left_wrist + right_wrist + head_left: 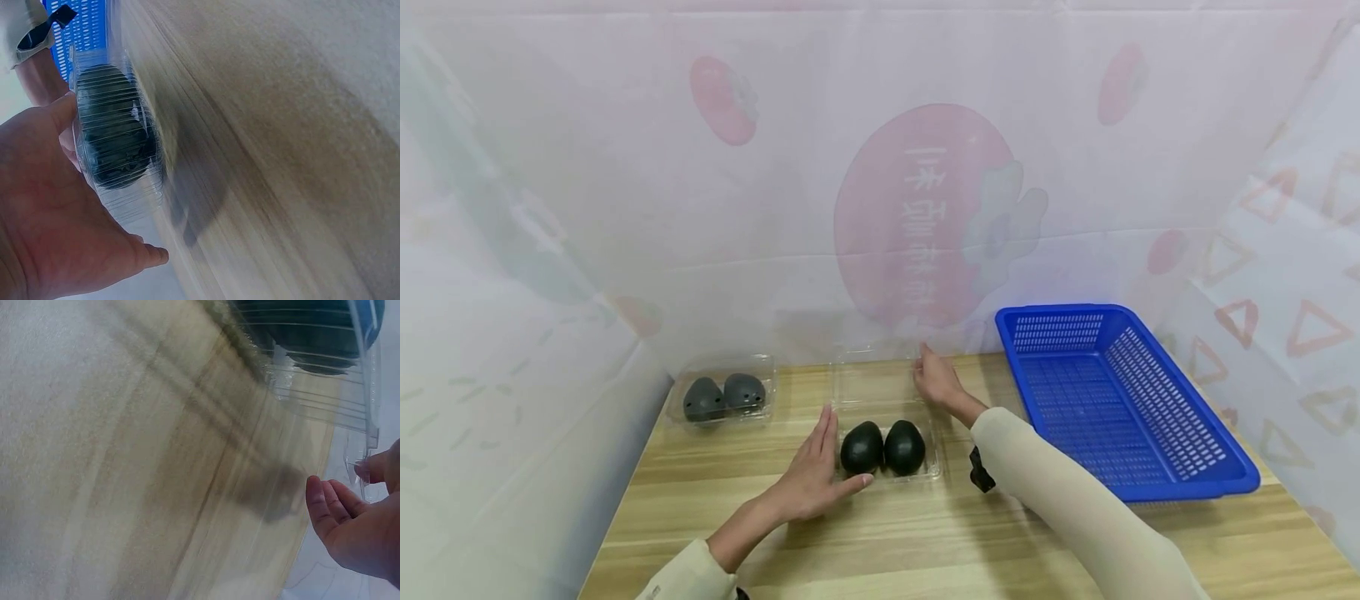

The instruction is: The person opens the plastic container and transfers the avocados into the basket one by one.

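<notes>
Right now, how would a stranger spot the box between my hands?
On the wooden table, look left of the blue basket. Between your left hand and right hand sits a clear box holding two dark egg-shaped fruits. Unlike the leftmost box, its lid is open.

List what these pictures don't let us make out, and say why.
Head view: near left corner of the blue basket, behind the right sleeve.
Head view: marks on the left sleeve, too small.
Right wrist view: right hand, cut off by right edge; avocado, by top edge.
Left wrist view: basket, cut by top edge.
</notes>
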Available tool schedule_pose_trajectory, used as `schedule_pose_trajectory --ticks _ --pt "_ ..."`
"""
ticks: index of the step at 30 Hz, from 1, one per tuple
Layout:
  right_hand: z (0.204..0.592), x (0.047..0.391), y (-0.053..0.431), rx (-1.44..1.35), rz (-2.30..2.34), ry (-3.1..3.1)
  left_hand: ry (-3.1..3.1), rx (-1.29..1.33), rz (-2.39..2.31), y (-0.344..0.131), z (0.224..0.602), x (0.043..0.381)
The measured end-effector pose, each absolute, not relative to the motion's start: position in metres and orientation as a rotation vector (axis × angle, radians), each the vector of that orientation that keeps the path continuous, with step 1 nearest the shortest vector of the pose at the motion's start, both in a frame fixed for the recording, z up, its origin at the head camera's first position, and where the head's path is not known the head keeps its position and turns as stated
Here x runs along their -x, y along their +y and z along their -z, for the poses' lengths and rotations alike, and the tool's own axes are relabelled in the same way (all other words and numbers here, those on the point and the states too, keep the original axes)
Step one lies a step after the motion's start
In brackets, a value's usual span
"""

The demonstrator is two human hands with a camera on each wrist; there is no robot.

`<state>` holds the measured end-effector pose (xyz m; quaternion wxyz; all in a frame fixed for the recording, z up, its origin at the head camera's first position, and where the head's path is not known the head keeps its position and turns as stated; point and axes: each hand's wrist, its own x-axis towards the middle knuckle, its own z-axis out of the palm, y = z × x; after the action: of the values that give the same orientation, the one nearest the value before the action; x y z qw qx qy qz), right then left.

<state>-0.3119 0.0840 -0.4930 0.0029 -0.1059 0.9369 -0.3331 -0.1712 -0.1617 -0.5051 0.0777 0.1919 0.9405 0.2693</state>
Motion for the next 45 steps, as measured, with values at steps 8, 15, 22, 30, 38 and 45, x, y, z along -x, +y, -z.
schedule_pose_trajectory --ticks 8,15,22,30,38,45 --pt "0.501 0.315 0.085 0.348 0.970 2.930 2.799 -0.547 -0.768 -0.162 0.501 0.171" --pt "0.500 0.314 0.085 0.347 0.899 2.942 2.805 -0.560 -0.769 -0.161 0.500 0.171" --pt "0.502 0.317 0.086 0.327 0.887 2.940 2.801 -0.558 -0.751 -0.161 0.500 0.171" --pt "0.499 0.317 0.086 0.326 0.875 2.931 2.804 -0.563 -0.755 -0.161 0.498 0.170" --pt "0.491 0.316 0.089 0.367 0.847 2.905 2.819 -0.567 -0.755 -0.160 0.498 0.170" --pt "0.483 0.316 0.092 0.373 0.827 2.883 2.815 -0.560 -0.755 -0.160 0.500 0.170"
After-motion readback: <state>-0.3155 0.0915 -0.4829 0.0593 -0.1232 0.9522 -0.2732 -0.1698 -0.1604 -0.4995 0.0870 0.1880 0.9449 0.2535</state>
